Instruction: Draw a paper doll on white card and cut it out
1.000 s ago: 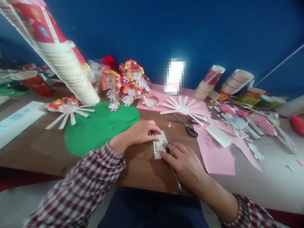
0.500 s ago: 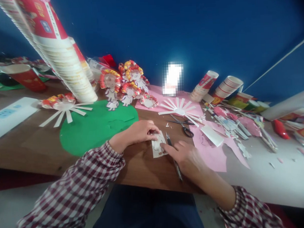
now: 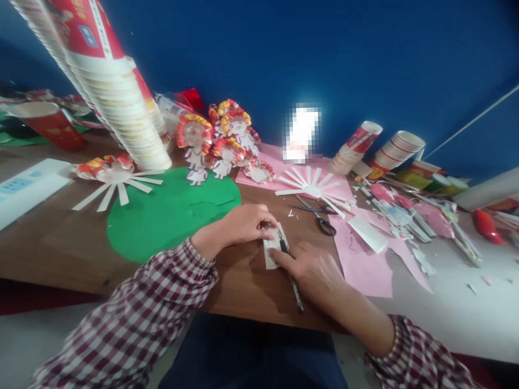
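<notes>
A small piece of off-white paper point(image 3: 270, 261) with drawn lines lies on the brown table in front of me. My left hand point(image 3: 247, 224) pinches its upper left edge. From the right, my right hand point(image 3: 311, 266) reaches over the paper, index fingertip close to its surface. A slim pen point(image 3: 296, 295) with a dark grip passes under that index finger, its tip over the paper; the fingers round it are partly hidden. Beyond the hands lie black-handled scissors point(image 3: 324, 225), partly open. To the left is a green paper sheet point(image 3: 158, 221) with a rounded edge.
A tall stack of paper cups point(image 3: 124, 114) leans at the left. Paper figures with red and yellow rims point(image 3: 226, 153) stand at the back. White fan-like cut cups point(image 3: 313, 191), pink paper point(image 3: 364, 270), shorter cup stacks point(image 3: 396, 150) and scraps spread to the right.
The pen has shifted left, so its tip now lies over the paper instead of beside it. My right hand has moved slightly with it. My left hand keeps its pinch on the paper.
</notes>
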The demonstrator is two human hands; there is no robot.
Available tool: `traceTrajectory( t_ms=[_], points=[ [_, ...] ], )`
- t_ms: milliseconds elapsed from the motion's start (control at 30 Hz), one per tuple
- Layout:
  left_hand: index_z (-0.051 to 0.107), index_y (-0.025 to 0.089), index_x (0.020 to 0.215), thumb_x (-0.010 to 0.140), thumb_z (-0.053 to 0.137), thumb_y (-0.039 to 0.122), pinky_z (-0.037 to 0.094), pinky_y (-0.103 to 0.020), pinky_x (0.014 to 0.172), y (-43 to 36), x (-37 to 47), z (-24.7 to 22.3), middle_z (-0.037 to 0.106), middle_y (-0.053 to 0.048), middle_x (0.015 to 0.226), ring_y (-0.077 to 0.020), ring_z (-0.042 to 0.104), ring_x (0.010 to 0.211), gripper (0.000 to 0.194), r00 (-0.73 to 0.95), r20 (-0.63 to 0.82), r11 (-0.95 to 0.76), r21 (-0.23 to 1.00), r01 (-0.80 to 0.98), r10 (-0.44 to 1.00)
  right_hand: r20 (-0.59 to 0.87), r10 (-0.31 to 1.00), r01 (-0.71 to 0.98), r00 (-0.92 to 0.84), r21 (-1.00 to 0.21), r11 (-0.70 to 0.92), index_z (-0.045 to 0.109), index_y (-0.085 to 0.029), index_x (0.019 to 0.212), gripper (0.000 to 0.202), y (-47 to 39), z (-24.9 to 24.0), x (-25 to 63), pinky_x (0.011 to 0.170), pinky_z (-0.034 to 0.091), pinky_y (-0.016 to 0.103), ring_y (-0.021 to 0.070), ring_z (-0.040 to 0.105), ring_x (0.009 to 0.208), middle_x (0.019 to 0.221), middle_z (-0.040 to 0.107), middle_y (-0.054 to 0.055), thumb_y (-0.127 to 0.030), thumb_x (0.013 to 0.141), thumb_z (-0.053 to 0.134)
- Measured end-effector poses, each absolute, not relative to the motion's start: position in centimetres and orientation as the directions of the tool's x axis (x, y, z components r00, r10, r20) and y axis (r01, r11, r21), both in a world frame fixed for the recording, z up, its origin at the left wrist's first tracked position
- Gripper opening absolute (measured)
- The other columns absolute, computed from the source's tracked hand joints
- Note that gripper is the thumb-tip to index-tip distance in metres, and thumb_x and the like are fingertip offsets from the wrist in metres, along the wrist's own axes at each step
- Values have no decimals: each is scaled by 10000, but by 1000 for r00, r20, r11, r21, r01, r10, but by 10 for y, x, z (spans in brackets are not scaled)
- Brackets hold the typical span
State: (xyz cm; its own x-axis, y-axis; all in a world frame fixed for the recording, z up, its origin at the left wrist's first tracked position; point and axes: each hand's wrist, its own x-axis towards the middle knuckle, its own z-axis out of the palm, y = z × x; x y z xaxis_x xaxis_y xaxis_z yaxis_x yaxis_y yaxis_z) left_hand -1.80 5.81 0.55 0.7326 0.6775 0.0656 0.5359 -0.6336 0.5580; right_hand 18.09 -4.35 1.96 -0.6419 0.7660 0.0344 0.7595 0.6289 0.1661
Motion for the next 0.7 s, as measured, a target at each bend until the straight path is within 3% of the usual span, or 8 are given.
traceTrajectory(
  t_ms=[233, 367, 600, 700],
  points=[
    [700, 234, 1036, 805, 613, 421, 371, -226, 655, 59, -18, 5, 637, -25, 911, -139, 578, 772, 309, 730, 67, -627, 568, 532, 680, 42, 757, 753, -653, 152, 641, 534, -311, 1264, 399, -42, 18, 182, 545, 280, 256, 160, 520, 707, 747, 599, 32, -186, 886, 561],
    [705, 229, 1022, 807, 610, 416, 380, -225, 658, 57, -18, 6, 643, -28, 903, -140, 582, 767, 299, 730, 82, -638, 557, 531, 678, 24, 755, 750, -655, 144, 646, 570, -280, 1221, 348, -42, 22, 179, 556, 304, 253, 161, 527, 717, 744, 608, 44, -178, 889, 550],
    [661, 190, 1081, 900, 437, 209, 415, -254, 848, 58, -19, 10, 684, -51, 1058, -151, 606, 960, 289, 684, 132, -588, 641, 493, 717, -14, 770, 765, -638, 104, 636, 541, -307, 1247, 369, -42, 23, 179, 532, 312, 244, 170, 534, 726, 772, 623, 42, -192, 897, 540],
    [673, 172, 1005, 877, 453, 190, 430, -263, 829, 58, -19, 13, 698, -50, 1014, -152, 615, 919, 256, 666, 114, -553, 667, 499, 737, -16, 770, 765, -638, 97, 636, 535, -308, 1253, 362, -42, 23, 179, 536, 322, 246, 175, 540, 733, 786, 629, 44, -201, 906, 527]
  ],
)
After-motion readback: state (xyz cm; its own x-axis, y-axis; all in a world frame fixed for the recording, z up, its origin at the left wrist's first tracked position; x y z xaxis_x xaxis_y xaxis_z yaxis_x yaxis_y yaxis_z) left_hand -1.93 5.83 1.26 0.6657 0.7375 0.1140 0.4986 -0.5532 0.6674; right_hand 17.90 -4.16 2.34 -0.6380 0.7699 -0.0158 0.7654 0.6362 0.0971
